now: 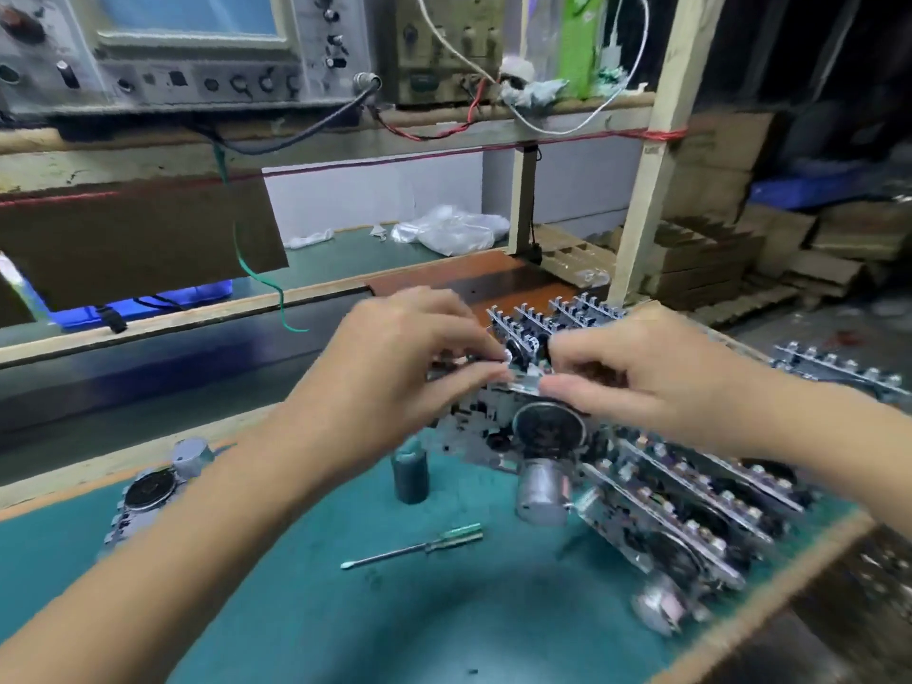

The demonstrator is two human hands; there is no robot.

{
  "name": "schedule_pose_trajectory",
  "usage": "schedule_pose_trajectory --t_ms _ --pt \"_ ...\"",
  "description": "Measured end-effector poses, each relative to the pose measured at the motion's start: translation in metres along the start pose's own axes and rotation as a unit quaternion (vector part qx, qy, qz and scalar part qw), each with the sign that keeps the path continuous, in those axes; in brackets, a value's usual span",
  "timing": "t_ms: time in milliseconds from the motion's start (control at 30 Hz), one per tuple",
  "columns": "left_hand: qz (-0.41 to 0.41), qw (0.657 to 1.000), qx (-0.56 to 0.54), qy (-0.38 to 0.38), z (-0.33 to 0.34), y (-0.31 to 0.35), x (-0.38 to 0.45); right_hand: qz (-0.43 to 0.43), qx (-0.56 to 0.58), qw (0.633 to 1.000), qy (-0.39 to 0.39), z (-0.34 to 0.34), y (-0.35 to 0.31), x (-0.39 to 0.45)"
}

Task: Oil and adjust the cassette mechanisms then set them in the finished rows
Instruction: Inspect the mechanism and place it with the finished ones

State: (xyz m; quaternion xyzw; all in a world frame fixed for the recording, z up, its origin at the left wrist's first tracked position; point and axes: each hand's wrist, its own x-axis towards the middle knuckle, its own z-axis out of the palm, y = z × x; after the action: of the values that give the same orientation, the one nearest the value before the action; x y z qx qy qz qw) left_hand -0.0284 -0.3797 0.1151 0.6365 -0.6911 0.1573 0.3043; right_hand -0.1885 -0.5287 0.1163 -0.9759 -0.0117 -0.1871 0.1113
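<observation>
The grey metal cassette mechanism with its round black flywheel [545, 427] stands tilted on the teal bench mat [296, 609]. I pinch its top edge with left hand [395, 367] and right hand [636, 382]; I'd steady it, working gently, beside the finished rows of mechanisms [691, 510].
</observation>
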Motion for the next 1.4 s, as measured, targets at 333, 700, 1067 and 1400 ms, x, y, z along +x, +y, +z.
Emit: schedule_pose_trajectory --t_ms 333,700,1067,1400 --pt "0.075 0.996 -0.032 0.031 0.111 0.066 0.180 0.188 -0.211 0.958 0.047 -0.114 0.097 -0.084" --pt "0.091 0.990 -0.106 -0.028 0.238 0.107 0.251 0.284 -0.461 0.840 0.017 -0.123 0.188 -0.131" --pt "0.002 0.987 -0.017 -0.160 0.277 0.030 0.236 0.351 -0.325 0.876 0.065 -0.047 0.253 -0.075" --pt "-0.055 0.952 -0.052 -0.298 0.321 0.009 0.227 0.345 -0.339 0.873 -0.057 -0.003 0.279 -0.088"
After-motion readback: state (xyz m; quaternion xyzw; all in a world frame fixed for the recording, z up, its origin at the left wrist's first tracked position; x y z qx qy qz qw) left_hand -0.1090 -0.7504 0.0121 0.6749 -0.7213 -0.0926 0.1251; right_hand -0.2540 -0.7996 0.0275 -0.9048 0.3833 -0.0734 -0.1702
